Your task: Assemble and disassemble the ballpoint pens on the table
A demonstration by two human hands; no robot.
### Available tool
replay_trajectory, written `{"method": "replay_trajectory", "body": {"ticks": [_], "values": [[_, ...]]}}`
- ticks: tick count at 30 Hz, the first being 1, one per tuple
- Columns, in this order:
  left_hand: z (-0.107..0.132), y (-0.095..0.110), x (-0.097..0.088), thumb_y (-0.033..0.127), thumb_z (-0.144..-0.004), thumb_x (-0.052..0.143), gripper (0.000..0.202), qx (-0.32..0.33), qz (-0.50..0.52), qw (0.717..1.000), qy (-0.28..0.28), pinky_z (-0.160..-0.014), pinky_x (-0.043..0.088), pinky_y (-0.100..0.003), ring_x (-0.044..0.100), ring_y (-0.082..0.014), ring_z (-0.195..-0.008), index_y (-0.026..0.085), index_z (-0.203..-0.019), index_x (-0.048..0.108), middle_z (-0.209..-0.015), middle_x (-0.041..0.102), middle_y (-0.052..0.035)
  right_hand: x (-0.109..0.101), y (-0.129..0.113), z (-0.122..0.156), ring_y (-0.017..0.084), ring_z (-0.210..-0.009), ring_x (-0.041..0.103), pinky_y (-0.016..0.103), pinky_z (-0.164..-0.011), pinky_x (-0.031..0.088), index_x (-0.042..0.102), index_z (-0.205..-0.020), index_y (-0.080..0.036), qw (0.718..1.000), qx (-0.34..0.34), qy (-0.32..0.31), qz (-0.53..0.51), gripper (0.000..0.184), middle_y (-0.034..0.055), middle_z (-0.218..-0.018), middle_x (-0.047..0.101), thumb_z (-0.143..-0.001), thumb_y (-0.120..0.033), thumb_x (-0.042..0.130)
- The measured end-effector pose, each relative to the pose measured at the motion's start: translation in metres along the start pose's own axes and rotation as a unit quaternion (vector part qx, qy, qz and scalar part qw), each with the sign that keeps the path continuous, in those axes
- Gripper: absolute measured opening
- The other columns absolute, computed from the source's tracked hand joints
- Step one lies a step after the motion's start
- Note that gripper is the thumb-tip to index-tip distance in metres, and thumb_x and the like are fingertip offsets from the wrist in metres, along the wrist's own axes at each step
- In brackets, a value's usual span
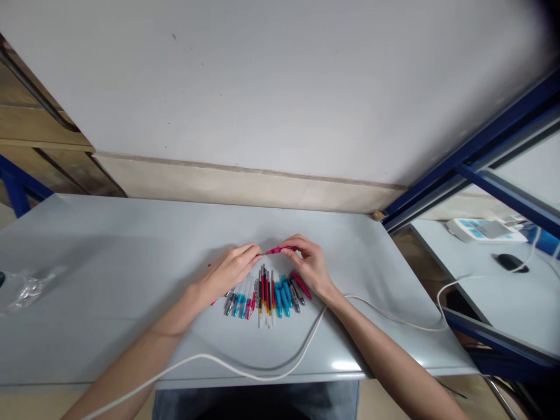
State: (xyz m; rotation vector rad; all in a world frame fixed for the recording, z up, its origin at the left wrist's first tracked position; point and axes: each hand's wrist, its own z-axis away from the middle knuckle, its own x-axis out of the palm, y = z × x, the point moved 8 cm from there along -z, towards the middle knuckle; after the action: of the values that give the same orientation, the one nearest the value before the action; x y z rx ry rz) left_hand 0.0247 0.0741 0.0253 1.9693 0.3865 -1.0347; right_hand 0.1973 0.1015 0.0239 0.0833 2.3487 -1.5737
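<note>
From your left, a blue metal post (17, 195) stands beside the smooth grey bench (122, 268); a speckled white wall (262, 105) rises behind; at right, past a blue frame (464, 154), a rounded black mouse (513, 262) sits on another table (459, 256); crinkled clear plastic (30, 290) lies far left on your bench; your left hand (238, 262) has its fingers pressed together at the thin tip of a slim pink pen piece (275, 250), held above transparent barrels (242, 291) and thin refills (268, 291); your right hand (308, 262) pinches its other end, near glossy blue pen parts (283, 297); a white cable (245, 374) curves in front.
</note>
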Motion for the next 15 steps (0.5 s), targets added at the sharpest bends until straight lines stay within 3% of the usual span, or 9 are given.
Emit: {"method": "replay_trajectory", "body": {"ticks": [4,8,12,15], "values": [[0.000,0.001,-0.001,0.032,-0.108,0.035,0.028,0.005,-0.008,1.000,0.004,-0.073,0.049,-0.028,0.064,-0.0154,-0.080,0.021,-0.106,0.060,-0.097,0.063,-0.0037,0.000,-0.011,0.001,0.022,-0.089,0.065,0.036,-0.080,0.052,0.077,-0.094,-0.023,0.999,-0.027,-0.002,0.021,0.013,0.0066,-0.094,0.072,-0.094,-0.032,0.067],[0.000,-0.002,0.001,0.034,-0.106,0.040,0.026,-0.012,-0.015,1.000,0.013,-0.084,0.055,-0.032,0.067,-0.0201,-0.098,0.024,-0.127,0.052,-0.115,0.065,-0.0061,0.006,-0.019,0.006,0.022,-0.093,0.067,0.038,-0.086,0.054,0.077,-0.095,-0.025,0.997,-0.072,-0.021,0.035,0.014,0.0070,-0.099,0.071,-0.096,-0.030,0.064],[0.001,0.010,0.011,0.019,-0.101,0.046,0.043,0.009,-0.023,1.000,-0.016,-0.092,0.057,-0.037,0.066,-0.0225,-0.109,0.026,-0.143,0.039,-0.125,0.063,-0.0075,0.026,-0.028,0.017,0.022,-0.099,0.067,0.038,-0.090,0.055,0.076,-0.105,-0.026,0.988,-0.125,-0.086,0.033,0.020,0.0079,-0.107,0.070,-0.101,-0.025,0.056],[0.003,0.022,0.013,0.006,-0.095,0.043,0.063,0.043,-0.020,0.999,-0.018,-0.100,0.055,-0.041,0.060,-0.0236,-0.122,0.027,-0.152,0.029,-0.136,0.056,-0.0100,0.032,-0.030,0.020,0.022,-0.103,0.067,0.038,-0.093,0.055,0.074,-0.113,-0.026,0.987,-0.127,-0.088,0.038,0.022,0.0079,-0.111,0.071,-0.101,-0.025,0.055]]}}
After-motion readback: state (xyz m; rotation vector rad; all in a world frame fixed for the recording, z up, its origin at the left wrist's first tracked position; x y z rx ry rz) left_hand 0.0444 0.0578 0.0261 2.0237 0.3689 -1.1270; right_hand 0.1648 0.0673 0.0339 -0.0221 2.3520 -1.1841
